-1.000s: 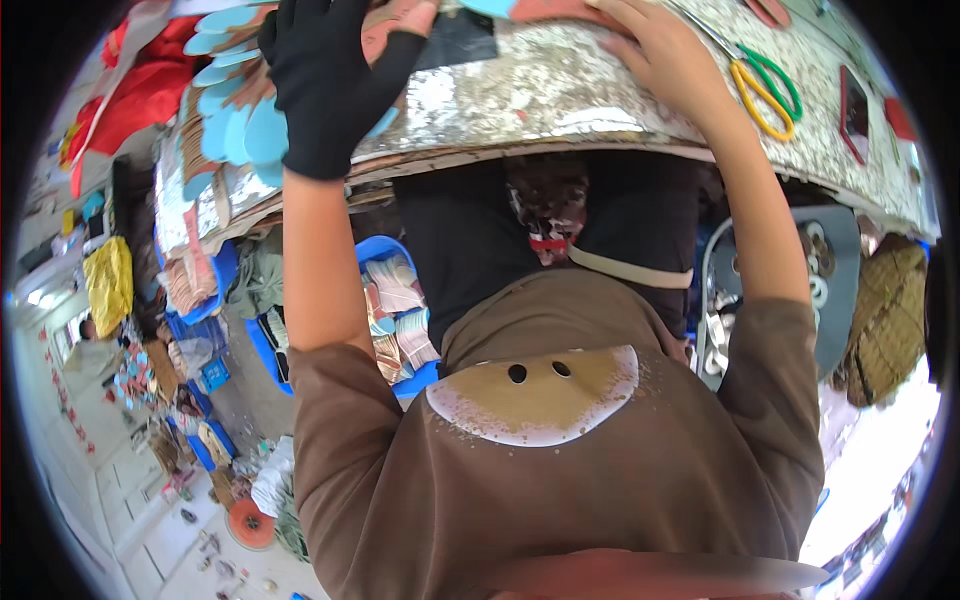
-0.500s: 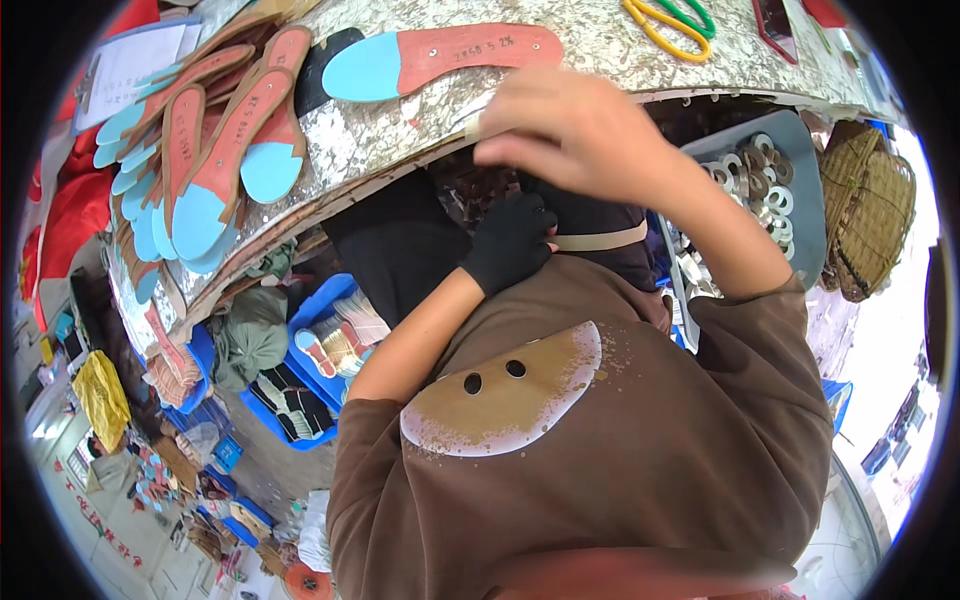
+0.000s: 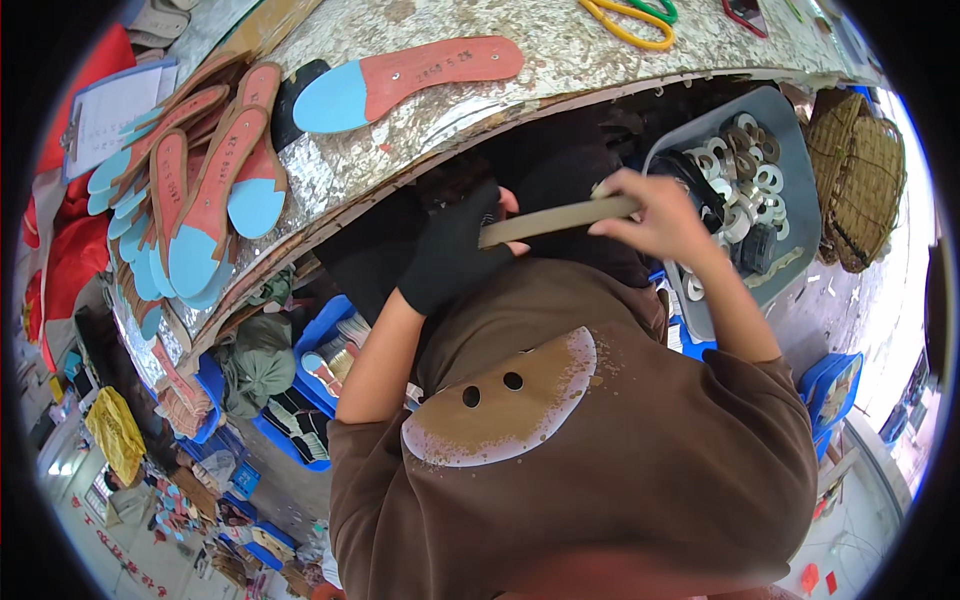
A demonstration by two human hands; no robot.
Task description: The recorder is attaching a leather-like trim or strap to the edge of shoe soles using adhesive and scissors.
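Head view, left to right: a fan of insoles (image 3: 195, 190) with pale blue toes lies stacked at the left end of the worn, speckled worktop (image 3: 560, 60), and a single blue-and-red insole (image 3: 400, 75) lies apart from them nearer the middle. Below the worktop's edge, blue bins (image 3: 320, 370) of oddments stand on the floor. The left hand (image 3: 450, 255), in a black glove, is clenched round one end of a flat grey strip (image 3: 560, 220), which runs almost level across the person's lap. The right hand (image 3: 650, 215), bare, has its fingers (image 3: 620, 195) pinched over the strip's other end. Just beyond that hand a grey tray (image 3: 800, 190) holds pale rings. Yellow-handled scissors (image 3: 625, 20) rest at the worktop's far edge, and a woven basket (image 3: 860, 180) sits furthest right.
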